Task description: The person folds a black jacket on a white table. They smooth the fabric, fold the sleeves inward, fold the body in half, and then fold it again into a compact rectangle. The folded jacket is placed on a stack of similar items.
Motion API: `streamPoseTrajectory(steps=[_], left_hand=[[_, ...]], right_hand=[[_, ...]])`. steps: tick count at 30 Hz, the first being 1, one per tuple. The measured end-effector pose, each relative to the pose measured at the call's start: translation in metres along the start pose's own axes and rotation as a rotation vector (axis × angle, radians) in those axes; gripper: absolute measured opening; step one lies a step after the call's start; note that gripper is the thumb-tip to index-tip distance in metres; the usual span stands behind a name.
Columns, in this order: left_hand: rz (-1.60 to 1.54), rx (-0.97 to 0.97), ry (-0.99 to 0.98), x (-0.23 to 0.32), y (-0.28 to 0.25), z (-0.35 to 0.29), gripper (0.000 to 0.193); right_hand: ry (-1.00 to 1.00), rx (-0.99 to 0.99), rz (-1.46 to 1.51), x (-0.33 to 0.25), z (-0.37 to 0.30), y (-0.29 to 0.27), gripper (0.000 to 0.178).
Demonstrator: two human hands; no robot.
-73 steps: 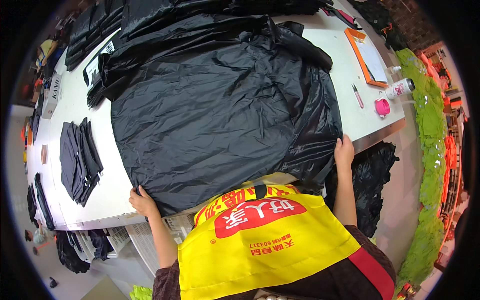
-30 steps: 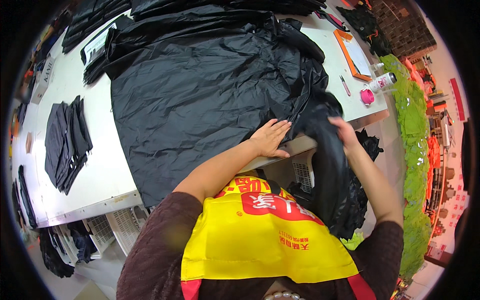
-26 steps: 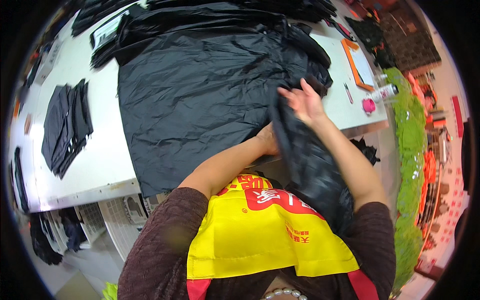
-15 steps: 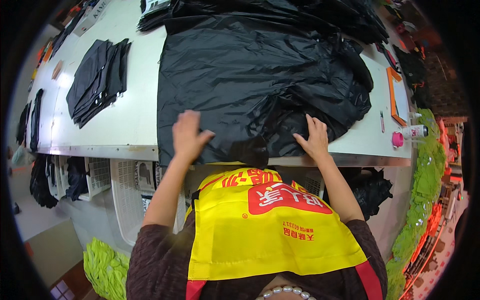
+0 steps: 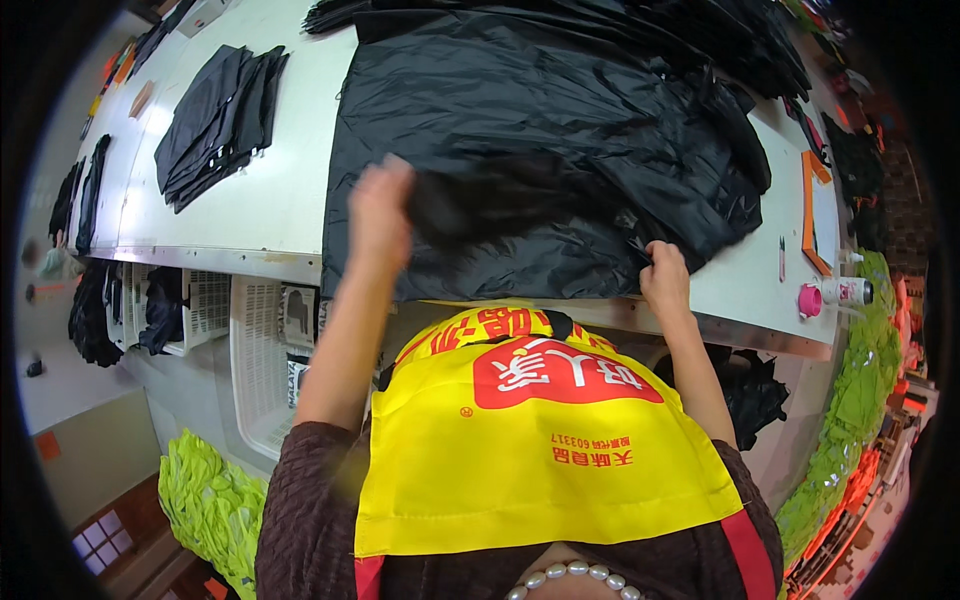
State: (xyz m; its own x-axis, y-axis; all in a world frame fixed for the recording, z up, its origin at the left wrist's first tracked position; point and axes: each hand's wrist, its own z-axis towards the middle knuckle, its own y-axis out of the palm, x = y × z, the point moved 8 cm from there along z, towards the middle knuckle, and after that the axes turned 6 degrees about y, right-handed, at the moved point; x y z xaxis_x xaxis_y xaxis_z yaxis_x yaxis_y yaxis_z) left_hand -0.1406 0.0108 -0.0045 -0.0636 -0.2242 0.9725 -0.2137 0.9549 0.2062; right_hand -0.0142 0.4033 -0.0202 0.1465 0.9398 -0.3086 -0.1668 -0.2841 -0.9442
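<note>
A large piece of thin, glossy black fabric [image 5: 470,130] lies wrinkled across the near part of the white table, its lower edge along the table's front. My left hand [image 5: 382,212], blurred by motion, is raised over its left side, closed on a loose dark fold that stretches to the right and is smeared as well. Near the front edge, on the right, my right hand [image 5: 667,278] pinches the black fabric between thumb and fingers. Bunched folds of it lie just beyond that hand.
Stacked black pieces [image 5: 222,125] lie on the white table [image 5: 290,200] at left. More black fabric [image 5: 690,30] is heaped at the back. On the right are an orange frame [image 5: 812,210], a small cutter [image 5: 782,258] and a bottle [image 5: 850,291]. White baskets [image 5: 262,370] stand underneath.
Both hands lay spread on the fabric earlier. My left hand has lifted and moved away from the table edge with a fold; my right hand has closed on the fabric. The view has shifted slightly.
</note>
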Motion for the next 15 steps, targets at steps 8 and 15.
streamPoseTrajectory(steps=[8, 15], left_hand=[[1.091, -0.160, 0.704, 0.007, -0.083, -0.001, 0.023], [0.220, -0.041, -0.124, -0.051, -0.136, -0.028, 0.015]], right_hand=[[-0.058, -0.270, 0.105, 0.004, -0.044, 0.013, 0.038], [0.122, -0.018, 0.397, 0.099, 0.040, -0.057, 0.028]])
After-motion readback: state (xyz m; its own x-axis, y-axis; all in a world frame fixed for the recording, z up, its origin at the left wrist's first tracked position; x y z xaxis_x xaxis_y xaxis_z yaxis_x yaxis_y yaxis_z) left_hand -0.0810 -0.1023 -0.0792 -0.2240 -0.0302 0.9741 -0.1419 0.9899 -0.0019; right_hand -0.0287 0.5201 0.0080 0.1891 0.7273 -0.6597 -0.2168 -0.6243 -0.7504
